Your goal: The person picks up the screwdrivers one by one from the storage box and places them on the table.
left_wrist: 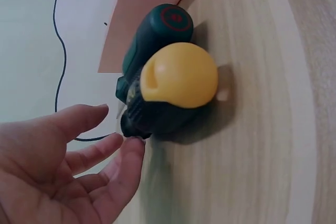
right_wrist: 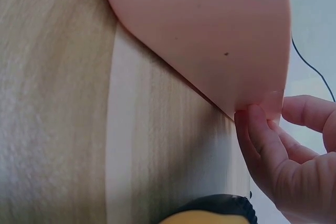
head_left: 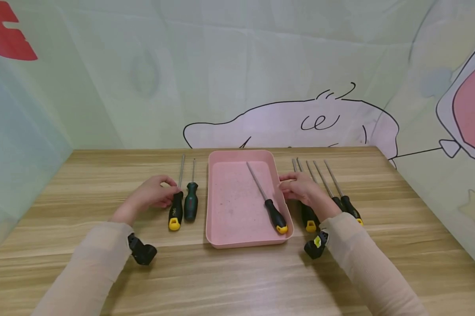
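Note:
In the head view my left hand (head_left: 156, 192) is at a black-and-yellow screwdriver (head_left: 176, 211) left of the tray. The left wrist view shows its fingertips (left_wrist: 135, 142) right at the collar below the handle, with the thumb held apart. A dark green screwdriver (head_left: 191, 202) lies close beside that one. My right hand (head_left: 300, 188) pinches the right side wall of the pink tray (head_left: 231, 244), thumb at the rim and fingers against the outer face. Inside the tray lies another black-and-yellow screwdriver (head_left: 275, 215), shaft pointing away.
Several more screwdrivers lie right of the tray, partly hidden by my right hand and forearm; one handle (head_left: 351, 208) shows at the far right. All rest on a wooden table (head_left: 229, 281). Behind its far edge hangs a printed cloth (head_left: 205, 79).

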The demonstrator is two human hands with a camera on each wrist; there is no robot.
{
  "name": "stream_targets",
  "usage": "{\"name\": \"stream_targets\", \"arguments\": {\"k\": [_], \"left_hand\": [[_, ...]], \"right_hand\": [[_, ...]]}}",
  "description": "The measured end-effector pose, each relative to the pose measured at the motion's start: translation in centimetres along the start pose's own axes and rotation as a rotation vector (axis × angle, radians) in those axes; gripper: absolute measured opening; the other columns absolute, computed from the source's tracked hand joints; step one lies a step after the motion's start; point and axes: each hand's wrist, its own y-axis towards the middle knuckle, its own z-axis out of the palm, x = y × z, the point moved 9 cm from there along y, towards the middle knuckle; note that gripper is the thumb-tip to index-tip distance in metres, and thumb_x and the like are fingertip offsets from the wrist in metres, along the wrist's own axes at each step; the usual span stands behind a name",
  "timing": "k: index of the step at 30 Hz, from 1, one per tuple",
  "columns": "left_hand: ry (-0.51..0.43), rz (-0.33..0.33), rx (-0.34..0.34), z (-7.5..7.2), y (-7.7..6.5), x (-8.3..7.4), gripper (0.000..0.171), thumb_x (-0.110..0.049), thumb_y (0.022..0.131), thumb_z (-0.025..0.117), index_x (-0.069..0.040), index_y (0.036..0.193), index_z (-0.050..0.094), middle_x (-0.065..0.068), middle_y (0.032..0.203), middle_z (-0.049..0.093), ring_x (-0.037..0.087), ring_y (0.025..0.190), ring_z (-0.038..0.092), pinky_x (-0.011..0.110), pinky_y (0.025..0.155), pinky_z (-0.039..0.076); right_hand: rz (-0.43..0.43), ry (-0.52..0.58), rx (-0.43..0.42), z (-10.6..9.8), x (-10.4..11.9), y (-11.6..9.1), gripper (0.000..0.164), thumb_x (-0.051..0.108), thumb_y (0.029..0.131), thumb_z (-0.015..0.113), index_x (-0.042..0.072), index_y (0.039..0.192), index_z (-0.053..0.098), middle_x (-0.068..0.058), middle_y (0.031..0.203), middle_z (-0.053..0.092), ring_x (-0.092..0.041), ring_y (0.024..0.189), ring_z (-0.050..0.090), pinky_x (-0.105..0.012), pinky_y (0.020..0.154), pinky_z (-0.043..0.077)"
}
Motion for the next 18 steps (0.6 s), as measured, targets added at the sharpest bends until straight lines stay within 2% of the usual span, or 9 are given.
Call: {"name": "stream_targets", "arguments": {"k": [5,9,14,18], "left_hand": [[0.017,0.046,-0.063,-1.1,0.0,-0.4,0.037,-0.020,0.095,0.051,0.008,0.119,0.045,0.016,0.092,0.057,0.017,0.074,0.056,0.025,0.064,0.049],[-0.074,0.053,-0.097,-1.5,0.1,-0.9,0.042,-0.022,0.096,0.049,0.008,0.125,0.043,0.018,0.099,0.057,0.015,0.076,0.057,0.023,0.068,0.050],[-0.238,0.013,-0.038,-1.0,0.2,-1.6,0.053,-0.026,0.097,0.047,0.008,0.136,0.034,0.021,0.113,0.057,0.008,0.081,0.061,0.021,0.074,0.051],[-0.311,0.006,0.030,-0.4,0.4,-2.5,0.059,-0.028,0.097,0.048,0.009,0.139,0.028,0.025,0.123,0.052,0.008,0.086,0.062,0.021,0.078,0.050]], "right_hand": [[0.007,0.002,0.000,0.0,0.0,-0.1,0.044,0.002,0.088,0.056,-0.005,0.130,0.046,-0.016,0.107,0.056,-0.014,0.075,0.059,-0.031,0.080,0.052],[0.009,0.006,0.007,0.1,0.0,0.0,0.044,0.002,0.088,0.056,-0.005,0.131,0.045,-0.016,0.107,0.055,-0.014,0.075,0.059,-0.031,0.081,0.051],[0.013,0.006,0.008,0.2,0.0,0.0,0.044,0.002,0.088,0.056,-0.005,0.131,0.045,-0.017,0.109,0.055,-0.014,0.076,0.059,-0.032,0.083,0.051],[0.019,0.002,0.001,0.1,0.0,0.0,0.043,0.002,0.088,0.056,-0.004,0.130,0.046,-0.017,0.110,0.055,-0.015,0.077,0.059,-0.032,0.083,0.051]]}}
